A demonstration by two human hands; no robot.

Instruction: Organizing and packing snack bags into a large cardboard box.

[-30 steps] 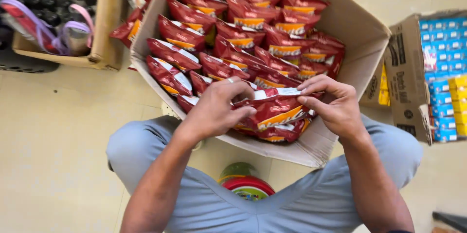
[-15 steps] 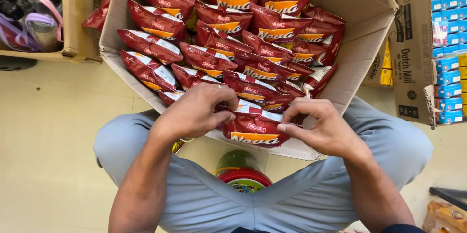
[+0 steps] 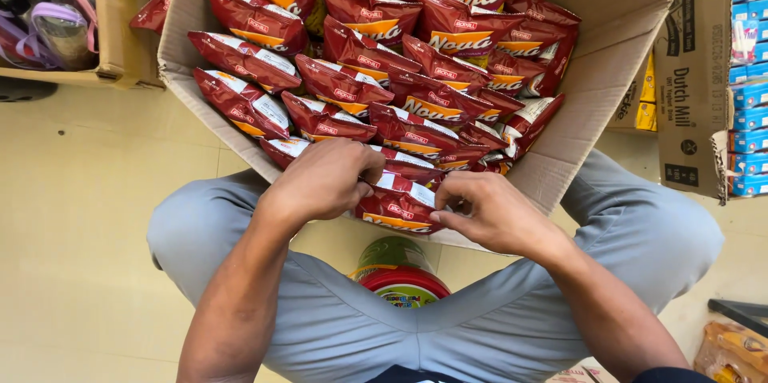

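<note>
While the left hand (image 3: pixel 324 179) curls its fingers around the near end of a red snack packet (image 3: pixel 400 208), the right hand (image 3: pixel 492 211) pinches the same packet's other end between thumb and fingertips, so both hands are closed on it. Compared with a second ago, the hands have sunk lower and drawn closer together at the box's near wall, and the packet now lies flatter and deeper; I judge it is being tucked into the front row rather than lifted out. The packet sits directly between the two hands, touching both, at the near edge of the cardboard box (image 3: pixel 608 79), just in front of the other rows of red packets (image 3: pixel 360 71) that overlap like shingles. The box rests tilted against the person's knees (image 3: pixel 640 215). Below the hands, between the legs, stands a jar with a red lid (image 3: pixel 400 279). To the right lies a carton of blue packs (image 3: pixel 748 71).
</note>
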